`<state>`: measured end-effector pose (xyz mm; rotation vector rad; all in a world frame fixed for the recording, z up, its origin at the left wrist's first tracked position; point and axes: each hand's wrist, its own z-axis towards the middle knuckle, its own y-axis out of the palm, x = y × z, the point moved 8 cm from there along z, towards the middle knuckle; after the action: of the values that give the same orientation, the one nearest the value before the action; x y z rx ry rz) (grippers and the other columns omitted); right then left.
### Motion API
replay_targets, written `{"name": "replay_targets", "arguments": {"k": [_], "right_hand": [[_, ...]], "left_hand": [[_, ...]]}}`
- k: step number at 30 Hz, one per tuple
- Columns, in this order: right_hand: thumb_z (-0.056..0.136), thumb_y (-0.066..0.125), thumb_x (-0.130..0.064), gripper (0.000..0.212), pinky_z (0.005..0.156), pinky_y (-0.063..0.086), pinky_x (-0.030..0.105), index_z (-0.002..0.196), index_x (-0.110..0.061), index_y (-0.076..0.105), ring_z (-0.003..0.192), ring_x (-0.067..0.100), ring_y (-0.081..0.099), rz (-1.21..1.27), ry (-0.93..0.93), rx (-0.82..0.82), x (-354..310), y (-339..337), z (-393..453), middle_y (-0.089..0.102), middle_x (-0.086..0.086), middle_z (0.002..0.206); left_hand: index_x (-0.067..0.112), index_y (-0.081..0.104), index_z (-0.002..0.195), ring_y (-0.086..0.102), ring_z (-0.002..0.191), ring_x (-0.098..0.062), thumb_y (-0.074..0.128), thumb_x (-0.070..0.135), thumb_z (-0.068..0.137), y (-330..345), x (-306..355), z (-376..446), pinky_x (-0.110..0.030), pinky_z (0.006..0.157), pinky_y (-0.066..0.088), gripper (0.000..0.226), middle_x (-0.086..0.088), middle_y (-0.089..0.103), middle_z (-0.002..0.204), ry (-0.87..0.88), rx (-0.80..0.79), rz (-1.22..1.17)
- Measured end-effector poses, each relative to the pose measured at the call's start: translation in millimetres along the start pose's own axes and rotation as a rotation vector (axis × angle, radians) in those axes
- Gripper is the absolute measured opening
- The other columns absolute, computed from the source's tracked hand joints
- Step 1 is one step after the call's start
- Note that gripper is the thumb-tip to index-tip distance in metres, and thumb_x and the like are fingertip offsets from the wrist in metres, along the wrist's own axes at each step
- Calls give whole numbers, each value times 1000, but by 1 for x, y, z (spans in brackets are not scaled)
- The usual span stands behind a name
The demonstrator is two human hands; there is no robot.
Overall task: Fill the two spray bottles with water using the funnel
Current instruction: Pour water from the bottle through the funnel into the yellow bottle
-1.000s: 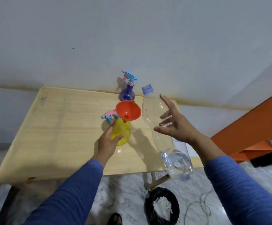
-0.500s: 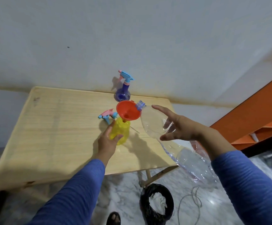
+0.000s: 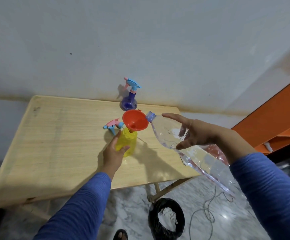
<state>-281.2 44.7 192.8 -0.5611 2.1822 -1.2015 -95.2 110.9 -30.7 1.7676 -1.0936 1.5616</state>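
Note:
A yellow spray bottle (image 3: 127,142) without its head stands on the wooden table (image 3: 57,144), and an orange funnel (image 3: 135,120) sits in its neck. My left hand (image 3: 114,153) grips the yellow bottle from the left. My right hand (image 3: 199,133) holds a large clear water bottle (image 3: 166,134), tilted nearly flat with its open mouth over the funnel's right rim. The removed pink and blue spray head (image 3: 112,126) lies on the table behind the yellow bottle. A purple spray bottle (image 3: 129,103) with its head on stands at the table's back edge.
The table stands against a grey wall. An orange shelf unit (image 3: 277,118) is at the right. On the marble floor below lie a black bag-lined bin (image 3: 166,220) and a thin cable (image 3: 208,205).
My right hand has tipped the clear bottle from upright to nearly flat and brought its mouth to the funnel's rim. My left hand stays on the yellow bottle.

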Motion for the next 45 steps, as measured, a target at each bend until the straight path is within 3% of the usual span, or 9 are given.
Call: {"name": "replay_targets", "arguments": {"k": [6, 8, 11, 15, 21, 28, 33, 38, 45], "right_hand": [[71, 81, -22, 106, 89, 52, 35, 135, -64, 7, 91, 8, 59, -18, -29, -21, 2, -1, 6, 44, -26, 117], [70, 81, -23, 107, 90, 52, 39, 133, -67, 7, 93, 9, 59, -21, -22, -29, 4, -1, 8, 47, -17, 123], [69, 81, -26, 106, 87, 48, 35, 128, -72, 6, 83, 5, 58, -47, 6, -35, 6, -1, 8, 58, 4, 109], [72, 80, -25, 105, 80, 44, 28, 128, -70, 4, 70, -1, 55, -60, 12, -53, 4, -1, 9, 57, -6, 95], [70, 81, -27, 106, 84, 49, 32, 130, -70, 5, 80, 7, 60, -70, 15, -44, 8, -1, 15, 61, 11, 107], [68, 82, -27, 108, 81, 51, 34, 129, -71, 6, 96, 16, 58, -72, -6, -46, 11, -1, 22, 54, 10, 126], [71, 81, -20, 107, 71, 44, 21, 135, -64, 8, 88, 8, 56, -70, -14, -59, 8, -3, 20, 50, -15, 117], [67, 82, -21, 109, 81, 49, 31, 130, -70, 8, 93, 11, 57, -96, -22, -69, 10, -2, 22, 49, -1, 135], [69, 82, -18, 108, 78, 45, 25, 134, -65, 9, 95, 14, 57, -97, -49, -64, 7, -3, 19, 40, -15, 139]], "left_hand": [[39, 39, 140, 52, 119, -20, 72, 28, 82, 0, -1, 1, -26, 92, 41, 67, 0, 56, 133, 2, -2, 0], [40, 39, 140, 52, 119, -20, 72, 28, 82, 0, -2, 1, -28, 93, 42, 68, 0, 57, 132, -4, -3, -5], [42, 39, 139, 53, 119, -21, 72, 29, 81, 0, -3, 3, -32, 96, 44, 68, 1, 57, 131, -2, -1, 4], [41, 40, 139, 53, 118, -20, 73, 30, 80, 0, -4, 4, -31, 95, 44, 69, 1, 58, 131, 0, 5, 15], [40, 40, 139, 52, 120, -21, 72, 28, 81, 0, -3, 4, -27, 92, 41, 67, 0, 56, 133, -4, -3, 10], [43, 38, 139, 53, 115, -18, 71, 33, 81, -1, -3, 5, -28, 92, 43, 67, 2, 58, 129, -6, -9, 37], [39, 37, 141, 52, 119, -21, 70, 33, 83, 0, -2, 5, -25, 88, 39, 67, -1, 58, 130, -10, -21, 57], [40, 38, 140, 51, 121, -22, 71, 34, 81, 0, -4, 5, -30, 95, 42, 68, 0, 57, 131, -13, -25, 38], [39, 39, 140, 51, 121, -22, 71, 33, 82, 0, -4, 4, -30, 94, 41, 67, -1, 57, 132, -17, -21, 44]]}}
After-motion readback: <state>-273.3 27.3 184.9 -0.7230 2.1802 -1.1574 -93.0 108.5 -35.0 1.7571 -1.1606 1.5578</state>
